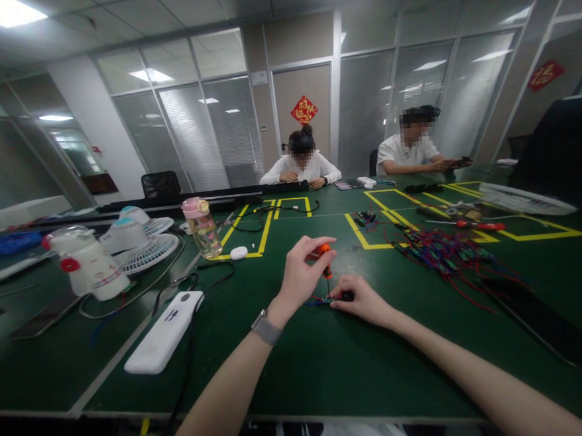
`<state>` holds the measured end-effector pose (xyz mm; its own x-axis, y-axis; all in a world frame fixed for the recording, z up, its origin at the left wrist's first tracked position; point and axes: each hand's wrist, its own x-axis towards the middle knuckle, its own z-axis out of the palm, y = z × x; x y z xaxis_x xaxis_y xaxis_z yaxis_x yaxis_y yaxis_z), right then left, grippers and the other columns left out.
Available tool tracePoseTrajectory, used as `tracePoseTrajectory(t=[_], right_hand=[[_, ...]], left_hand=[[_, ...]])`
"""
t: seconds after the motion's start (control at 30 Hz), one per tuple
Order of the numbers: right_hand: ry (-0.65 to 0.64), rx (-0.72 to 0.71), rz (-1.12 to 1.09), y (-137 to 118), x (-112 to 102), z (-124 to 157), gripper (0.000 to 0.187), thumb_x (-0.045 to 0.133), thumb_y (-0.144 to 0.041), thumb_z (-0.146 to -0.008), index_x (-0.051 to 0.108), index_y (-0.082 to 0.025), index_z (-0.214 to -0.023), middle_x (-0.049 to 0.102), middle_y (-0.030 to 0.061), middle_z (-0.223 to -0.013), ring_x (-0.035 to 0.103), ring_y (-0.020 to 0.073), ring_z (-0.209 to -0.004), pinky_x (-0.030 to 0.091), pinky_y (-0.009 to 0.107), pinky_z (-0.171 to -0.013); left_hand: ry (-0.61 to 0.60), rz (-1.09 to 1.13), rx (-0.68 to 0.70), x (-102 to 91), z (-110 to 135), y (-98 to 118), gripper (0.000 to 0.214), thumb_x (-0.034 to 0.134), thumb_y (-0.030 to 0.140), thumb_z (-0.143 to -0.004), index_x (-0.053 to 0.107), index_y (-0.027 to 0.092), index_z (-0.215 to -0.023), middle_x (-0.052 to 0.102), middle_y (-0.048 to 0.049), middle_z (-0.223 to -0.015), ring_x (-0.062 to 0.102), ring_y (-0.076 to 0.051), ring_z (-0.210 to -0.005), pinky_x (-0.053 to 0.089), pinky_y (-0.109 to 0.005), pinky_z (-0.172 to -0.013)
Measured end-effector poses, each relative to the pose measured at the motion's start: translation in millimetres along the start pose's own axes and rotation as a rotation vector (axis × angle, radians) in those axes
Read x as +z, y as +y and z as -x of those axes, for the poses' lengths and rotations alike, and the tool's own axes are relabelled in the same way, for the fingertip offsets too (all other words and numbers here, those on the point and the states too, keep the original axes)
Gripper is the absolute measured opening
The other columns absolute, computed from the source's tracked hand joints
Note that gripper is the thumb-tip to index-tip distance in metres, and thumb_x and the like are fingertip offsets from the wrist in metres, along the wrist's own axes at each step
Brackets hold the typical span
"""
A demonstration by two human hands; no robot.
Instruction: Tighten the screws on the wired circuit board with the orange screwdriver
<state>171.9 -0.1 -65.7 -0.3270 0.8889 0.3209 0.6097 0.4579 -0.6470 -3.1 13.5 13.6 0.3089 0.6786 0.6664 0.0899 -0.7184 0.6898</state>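
Note:
My left hand point(301, 270) is closed round the top of an orange screwdriver point(327, 272), which stands nearly upright. Its thin shaft points down at a small green circuit board point(324, 301) with red and blue wires on the table. My right hand point(364, 300) pinches the board's right end, with a small black part point(347, 296) beside its fingers. The exact contact of the screwdriver's tip is too small to make out.
A heap of wired boards point(445, 250) lies to the right, near another screwdriver point(463, 224) and a dark panel point(532, 321). On the left are a white power bank point(165, 333), a bottle point(202, 229) and fans point(148, 251). Two people sit across the table point(302, 376).

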Motion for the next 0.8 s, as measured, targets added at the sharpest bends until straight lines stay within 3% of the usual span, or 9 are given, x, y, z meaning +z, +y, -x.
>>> tracePoseTrajectory(t=[0.1,0.2,0.3,0.4,0.47,0.6,0.73,0.8], right_hand=[[0.010,0.005,-0.016,-0.5,0.2,-0.2,0.007,0.073,-0.018,-0.074,0.076,-0.017,-0.081,0.068,0.0041,-0.077,0.060,0.0195,-0.078,0.044,0.032,-0.076],[0.005,0.006,-0.020,-0.4,0.4,-0.4,0.008,0.073,-0.019,-0.074,0.077,-0.016,-0.081,0.067,0.0044,-0.076,0.060,0.0194,-0.077,0.044,0.031,-0.074],[-0.004,0.003,-0.021,1.4,0.6,-0.7,0.009,0.074,-0.020,-0.074,0.076,-0.017,-0.082,0.067,0.0044,-0.076,0.060,0.0197,-0.077,0.044,0.032,-0.074],[-0.010,-0.002,-0.027,3.9,0.9,-1.0,0.009,0.074,-0.022,-0.074,0.076,-0.018,-0.082,0.068,0.0041,-0.077,0.061,0.0203,-0.079,0.044,0.033,-0.076],[-0.011,-0.004,-0.034,4.9,1.0,-1.0,0.009,0.074,-0.022,-0.075,0.076,-0.018,-0.082,0.068,0.0040,-0.077,0.061,0.0207,-0.080,0.044,0.033,-0.077],[-0.013,0.002,-0.035,4.7,0.9,-0.9,0.009,0.073,-0.022,-0.075,0.076,-0.018,-0.082,0.068,0.0043,-0.077,0.060,0.0210,-0.080,0.044,0.033,-0.076],[-0.008,0.006,-0.028,2.9,0.8,-0.6,0.009,0.073,-0.020,-0.074,0.076,-0.017,-0.082,0.067,0.0044,-0.077,0.061,0.0208,-0.079,0.044,0.033,-0.075],[-0.003,0.011,-0.027,2.2,0.6,-0.6,0.009,0.074,-0.020,-0.074,0.076,-0.017,-0.082,0.068,0.0045,-0.077,0.061,0.0207,-0.078,0.045,0.033,-0.075]], left_hand=[[0.012,-0.142,0.100,-1.9,1.1,0.8,0.029,0.049,0.026,-0.096,0.064,0.022,-0.121,0.061,-0.0058,-0.099,0.061,-0.017,-0.092,0.051,-0.030,-0.085],[-0.034,-0.091,0.122,-1.2,1.0,-0.7,0.036,0.041,0.020,-0.099,0.055,0.022,-0.132,0.061,-0.0085,-0.115,0.059,-0.019,-0.107,0.049,-0.033,-0.094],[-0.020,-0.014,0.064,0.5,0.3,-3.5,0.032,0.049,0.021,-0.095,0.060,0.021,-0.126,0.062,-0.0069,-0.105,0.062,-0.016,-0.093,0.054,-0.027,-0.079],[0.067,-0.082,0.061,-0.1,-0.4,-4.8,0.023,0.060,0.024,-0.089,0.068,0.021,-0.110,0.057,-0.0035,-0.092,0.059,-0.014,-0.081,0.054,-0.023,-0.069],[0.067,-0.132,0.097,-1.8,-0.8,-4.7,0.026,0.059,0.023,-0.090,0.067,0.022,-0.115,0.056,-0.0043,-0.097,0.059,-0.014,-0.086,0.054,-0.025,-0.074],[-0.051,-0.103,0.165,-3.6,-1.3,-4.6,0.041,0.048,0.015,-0.094,0.053,0.025,-0.134,0.058,-0.0075,-0.115,0.058,-0.018,-0.105,0.053,-0.030,-0.086],[0.005,-0.096,0.127,-0.1,0.4,-3.9,0.031,0.061,0.018,-0.088,0.064,0.023,-0.119,0.057,-0.0034,-0.095,0.059,-0.014,-0.084,0.054,-0.025,-0.072],[0.041,-0.155,0.139,1.1,1.6,-1.9,0.027,0.066,0.021,-0.085,0.067,0.023,-0.113,0.054,-0.0022,-0.092,0.057,-0.013,-0.081,0.054,-0.025,-0.072]])
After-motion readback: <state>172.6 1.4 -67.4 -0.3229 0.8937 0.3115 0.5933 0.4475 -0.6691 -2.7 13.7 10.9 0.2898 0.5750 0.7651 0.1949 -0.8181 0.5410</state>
